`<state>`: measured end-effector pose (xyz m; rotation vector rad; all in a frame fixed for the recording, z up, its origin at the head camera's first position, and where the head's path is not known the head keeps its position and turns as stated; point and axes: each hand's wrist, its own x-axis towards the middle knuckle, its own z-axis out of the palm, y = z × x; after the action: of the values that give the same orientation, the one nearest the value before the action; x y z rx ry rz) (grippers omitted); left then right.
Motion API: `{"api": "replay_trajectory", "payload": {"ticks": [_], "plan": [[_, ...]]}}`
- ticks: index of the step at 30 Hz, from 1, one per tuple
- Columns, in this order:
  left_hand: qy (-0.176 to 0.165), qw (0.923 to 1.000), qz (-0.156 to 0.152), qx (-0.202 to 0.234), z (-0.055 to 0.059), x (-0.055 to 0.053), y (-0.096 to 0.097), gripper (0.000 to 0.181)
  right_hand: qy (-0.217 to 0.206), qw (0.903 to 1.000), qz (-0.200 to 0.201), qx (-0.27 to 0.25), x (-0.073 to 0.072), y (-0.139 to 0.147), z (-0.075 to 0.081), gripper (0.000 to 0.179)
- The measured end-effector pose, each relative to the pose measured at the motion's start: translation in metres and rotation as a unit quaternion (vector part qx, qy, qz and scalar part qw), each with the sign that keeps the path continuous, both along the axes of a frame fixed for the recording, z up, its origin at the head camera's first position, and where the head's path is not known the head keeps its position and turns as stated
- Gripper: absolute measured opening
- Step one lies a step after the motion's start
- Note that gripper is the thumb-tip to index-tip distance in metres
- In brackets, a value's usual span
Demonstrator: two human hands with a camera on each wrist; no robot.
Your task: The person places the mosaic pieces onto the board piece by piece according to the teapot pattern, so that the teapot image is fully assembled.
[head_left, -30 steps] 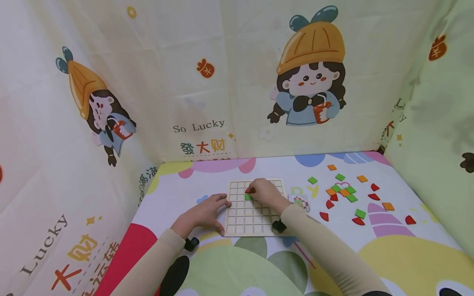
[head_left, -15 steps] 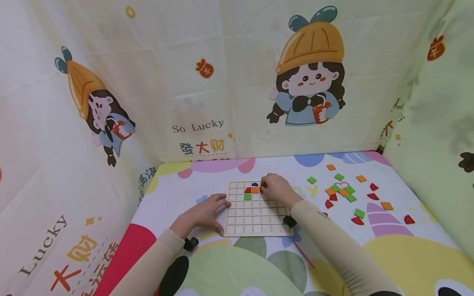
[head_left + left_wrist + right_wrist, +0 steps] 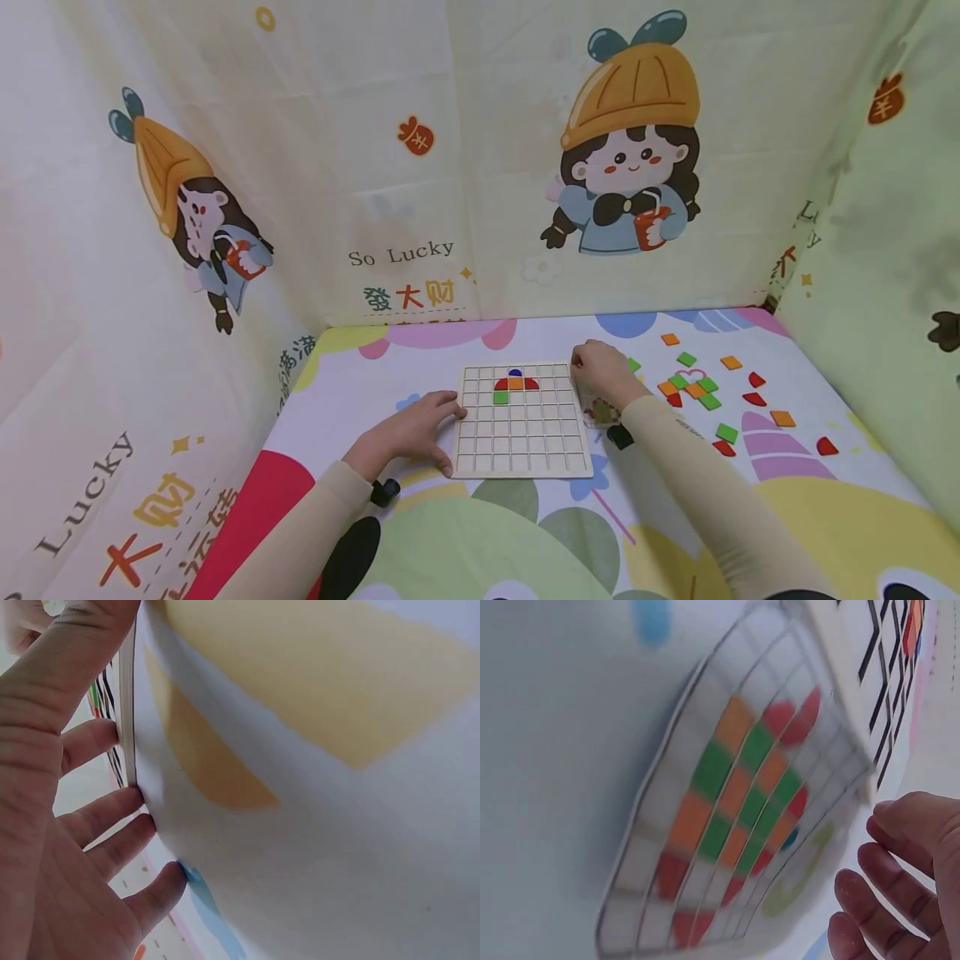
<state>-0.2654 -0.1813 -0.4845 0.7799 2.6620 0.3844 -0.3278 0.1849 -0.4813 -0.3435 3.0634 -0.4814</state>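
The right hand (image 3: 606, 371), its fingers loosely curled with nothing visible in them, is just beside the gridded board (image 3: 525, 446), near its far right corner; the loose tiles (image 3: 695, 390) lie scattered to its right — nearer to it than to the left hand (image 3: 412, 429), which rests, spread and gripping nothing, against the board's left edge; five placed tiles (image 3: 516, 383) occupy the far rows.

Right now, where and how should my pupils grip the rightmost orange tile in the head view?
Probably by two opposite edges of the orange tile, bringing the right hand down from above: the square lies flat on the tabletop, its edges clear.
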Motion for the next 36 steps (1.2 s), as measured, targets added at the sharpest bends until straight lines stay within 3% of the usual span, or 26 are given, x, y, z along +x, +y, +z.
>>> {"api": "replay_trajectory", "payload": {"ticks": [15,20,28,36], "plan": [[0.001,1.0,-0.004,-0.001,0.001,0.001,0.001,0.094,0.021,0.9976,-0.045,0.049,0.002,0.052,-0.005,0.027],[0.0,1.0,0.0,-0.003,0.0,0.0,0.0,0.094,-0.01,0.9961,-0.068,0.055,0.001,0.063,-0.004,0.034],[-0.002,1.0,-0.004,-0.003,0.002,0.0,0.0,0.093,-0.026,0.9956,-0.084,0.035,0.007,0.074,0.001,0.038],[-0.004,1.0,0.0,-0.005,0.0,-0.002,0.0,0.095,-0.056,0.9935,-0.098,-0.009,0.0,0.079,-0.001,0.035]]}}
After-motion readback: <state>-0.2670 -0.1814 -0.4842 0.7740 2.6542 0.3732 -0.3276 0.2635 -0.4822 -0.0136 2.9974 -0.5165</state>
